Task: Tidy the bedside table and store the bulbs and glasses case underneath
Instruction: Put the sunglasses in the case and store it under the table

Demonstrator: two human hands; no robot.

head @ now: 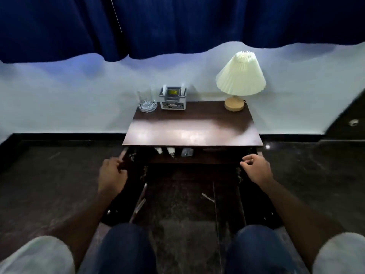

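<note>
The dark brown wooden bench (192, 131) carries a clear glass ashtray (147, 106), a small grey box-shaped organiser (173, 98) and a cream pleated-shade lamp (240, 76) along its back edge. On the shelf underneath (197, 159) lie pale bulbs (170, 151); the glasses case cannot be made out. The left hand (111, 173) and right hand (256, 169) are loosely curled beside the bench's front corners, holding nothing.

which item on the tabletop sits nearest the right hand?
The cream pleated-shade lamp with round wooden base, at the top's back right corner. The clear glass ashtray and grey organiser box stand back left.
</note>
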